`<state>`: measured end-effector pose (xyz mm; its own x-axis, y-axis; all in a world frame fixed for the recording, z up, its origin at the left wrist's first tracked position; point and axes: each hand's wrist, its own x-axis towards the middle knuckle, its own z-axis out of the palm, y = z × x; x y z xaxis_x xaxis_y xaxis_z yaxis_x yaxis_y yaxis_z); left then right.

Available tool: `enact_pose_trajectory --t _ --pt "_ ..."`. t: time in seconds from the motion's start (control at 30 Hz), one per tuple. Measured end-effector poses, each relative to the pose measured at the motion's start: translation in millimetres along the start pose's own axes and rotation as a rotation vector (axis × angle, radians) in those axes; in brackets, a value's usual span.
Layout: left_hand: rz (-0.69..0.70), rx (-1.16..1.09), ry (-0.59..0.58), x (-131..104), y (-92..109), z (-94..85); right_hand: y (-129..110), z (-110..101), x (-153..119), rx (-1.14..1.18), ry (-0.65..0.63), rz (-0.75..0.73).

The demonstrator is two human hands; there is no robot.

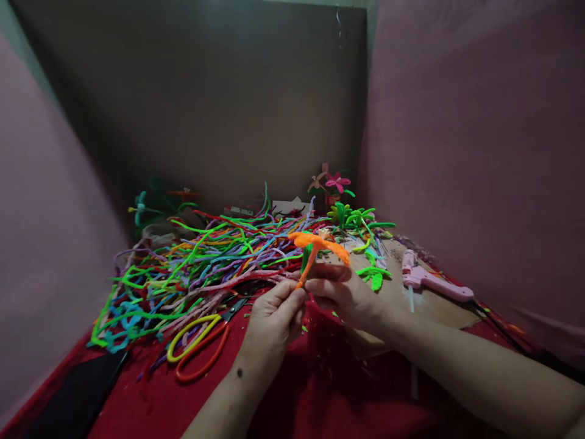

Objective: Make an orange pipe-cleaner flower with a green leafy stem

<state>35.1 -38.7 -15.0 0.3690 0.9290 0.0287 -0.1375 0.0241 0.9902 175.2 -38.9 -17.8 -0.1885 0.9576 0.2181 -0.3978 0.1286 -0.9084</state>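
Note:
An orange pipe-cleaner flower with a green leaf and an orange stem is held up over the red cloth. My left hand pinches the lower end of its stem. My right hand grips the stem just under the petals, fingers closed around it. Both hands touch each other at the stem.
A large heap of many-coloured pipe cleaners covers the left and middle. Yellow and orange-handled scissors lie in front of it. A pink glue gun rests at right on cardboard. Green leaves and finished flowers stand behind. Walls close in all around.

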Motion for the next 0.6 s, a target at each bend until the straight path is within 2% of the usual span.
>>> enact_pose_trajectory --t 0.1,0.23,0.33,0.43,0.6 --pt "-0.098 -0.215 -0.122 0 -2 0.4 7 -6 1 0.134 -0.016 0.077" --pt "-0.161 -0.470 -0.376 -3 -8 -2.4 8 -7 -1 0.224 -0.160 0.161" --pt "-0.211 -0.529 -0.453 -4 -8 -4.0 7 -4 -4 0.220 -0.156 0.151" --pt "-0.164 -0.347 -0.343 -4 -5 -2.8 9 -2 -3 0.188 -0.040 0.096" --pt "0.323 0.399 0.138 -6 -8 1.2 13 1 -3 0.079 0.088 0.001"
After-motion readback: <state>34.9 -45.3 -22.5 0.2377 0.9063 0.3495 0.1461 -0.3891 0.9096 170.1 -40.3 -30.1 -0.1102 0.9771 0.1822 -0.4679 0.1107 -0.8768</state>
